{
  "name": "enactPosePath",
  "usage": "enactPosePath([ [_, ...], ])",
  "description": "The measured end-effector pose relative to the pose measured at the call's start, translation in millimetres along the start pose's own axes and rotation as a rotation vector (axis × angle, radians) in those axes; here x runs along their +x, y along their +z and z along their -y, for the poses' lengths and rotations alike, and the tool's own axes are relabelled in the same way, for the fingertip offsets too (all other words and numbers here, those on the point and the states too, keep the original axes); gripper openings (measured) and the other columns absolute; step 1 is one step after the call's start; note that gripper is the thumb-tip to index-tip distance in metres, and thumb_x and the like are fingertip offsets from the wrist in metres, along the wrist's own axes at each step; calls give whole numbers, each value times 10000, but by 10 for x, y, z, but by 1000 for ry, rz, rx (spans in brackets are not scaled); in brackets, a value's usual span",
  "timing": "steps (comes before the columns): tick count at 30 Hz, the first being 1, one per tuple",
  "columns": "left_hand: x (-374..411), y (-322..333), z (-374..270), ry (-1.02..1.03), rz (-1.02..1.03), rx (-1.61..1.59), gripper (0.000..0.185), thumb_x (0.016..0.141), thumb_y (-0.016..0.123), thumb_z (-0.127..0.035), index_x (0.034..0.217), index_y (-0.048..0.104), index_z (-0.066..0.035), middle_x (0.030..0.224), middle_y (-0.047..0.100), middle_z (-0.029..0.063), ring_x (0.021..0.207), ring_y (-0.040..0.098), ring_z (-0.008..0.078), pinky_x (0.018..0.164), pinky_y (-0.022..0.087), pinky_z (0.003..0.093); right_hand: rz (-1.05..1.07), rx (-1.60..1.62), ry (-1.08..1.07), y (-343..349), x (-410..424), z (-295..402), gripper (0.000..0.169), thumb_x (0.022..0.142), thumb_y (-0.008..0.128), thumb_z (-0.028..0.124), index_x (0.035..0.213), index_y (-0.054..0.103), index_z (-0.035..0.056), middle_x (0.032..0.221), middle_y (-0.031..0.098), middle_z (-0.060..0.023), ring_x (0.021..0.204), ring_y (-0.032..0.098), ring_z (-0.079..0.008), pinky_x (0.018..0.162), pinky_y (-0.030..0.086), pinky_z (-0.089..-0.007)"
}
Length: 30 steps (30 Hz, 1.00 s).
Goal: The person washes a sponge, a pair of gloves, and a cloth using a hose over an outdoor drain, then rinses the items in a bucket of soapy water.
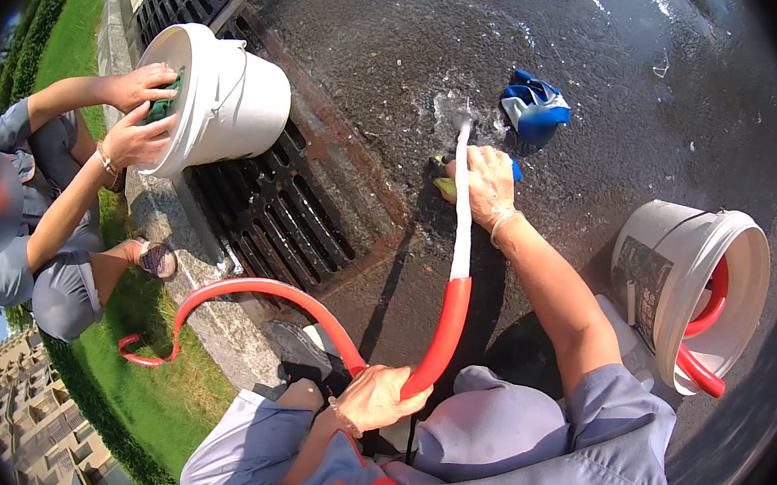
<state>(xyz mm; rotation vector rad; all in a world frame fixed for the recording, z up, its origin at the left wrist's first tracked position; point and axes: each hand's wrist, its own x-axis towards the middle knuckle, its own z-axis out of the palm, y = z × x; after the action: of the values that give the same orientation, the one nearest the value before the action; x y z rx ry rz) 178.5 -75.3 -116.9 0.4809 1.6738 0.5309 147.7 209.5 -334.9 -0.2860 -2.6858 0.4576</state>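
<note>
My left hand (384,396) grips a red hose (446,332) close to its open end. A white stream of water (463,207) pours from the hose and splashes on the wet asphalt (377,66). My right hand (485,182) is down on the pavement, closed over a bunched cloth (446,186) with yellow, black and blue parts showing; the rest is hidden under the hand. Just beyond it lies a crumpled blue and pale grey cloth (536,109), apart from my fingers. Behind my left hand the hose curves over the curb onto the grass.
At left, a co-worker's hands (136,127) hold a dark green cloth (164,98) at a tilted white bucket (247,106). Below are iron drain grates (285,225) beside a stone curb (213,317). Another white bucket (647,253), at right, contains red hose (709,301).
</note>
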Motion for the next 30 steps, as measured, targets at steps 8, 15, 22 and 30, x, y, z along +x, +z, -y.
enactPosePath([
  [8, -251, 217, -110, 24, -30, 36, 284, 896, 653, -321, 963, 635, -46, 764, 667, 191, 768, 670, 408, 700, 521, 445, 266, 737, 822, 3, 555, -56, 339, 923, 630, 424, 851, 708, 103, 869, 724, -83, 850, 701, -246, 763, 565, -361],
  [15, -250, 176, -72, -9, -4, 7, 307, 910, 630, -342, 989, 646, -46, 799, 682, 179, 788, 689, 363, 727, 520, 434, 282, 1007, 898, -65, -141, -556, 287, 965, 667, 311, 982, 685, 26, 808, 654, 10, 772, 583, -78, 690, 498, -270],
  [22, -261, 248, 7, 9, -14, 4, 300, 905, 636, -333, 1014, 657, -55, 830, 696, 165, 816, 696, 345, 747, 529, 420, 107, 1253, 1077, -571, -290, -267, 321, 941, 684, 409, 901, 695, 91, 643, 540, 45, 539, 514, -66, 490, 391, -221],
  [30, -225, 201, 24, -31, -16, -9, 282, 904, 635, -328, 1038, 659, -80, 835, 698, 156, 826, 694, 356, 753, 530, 425, -61, 1220, 838, -834, -31, -375, 268, 937, 701, 342, 959, 720, 75, 930, 684, 20, 789, 600, -65, 705, 466, -235],
])
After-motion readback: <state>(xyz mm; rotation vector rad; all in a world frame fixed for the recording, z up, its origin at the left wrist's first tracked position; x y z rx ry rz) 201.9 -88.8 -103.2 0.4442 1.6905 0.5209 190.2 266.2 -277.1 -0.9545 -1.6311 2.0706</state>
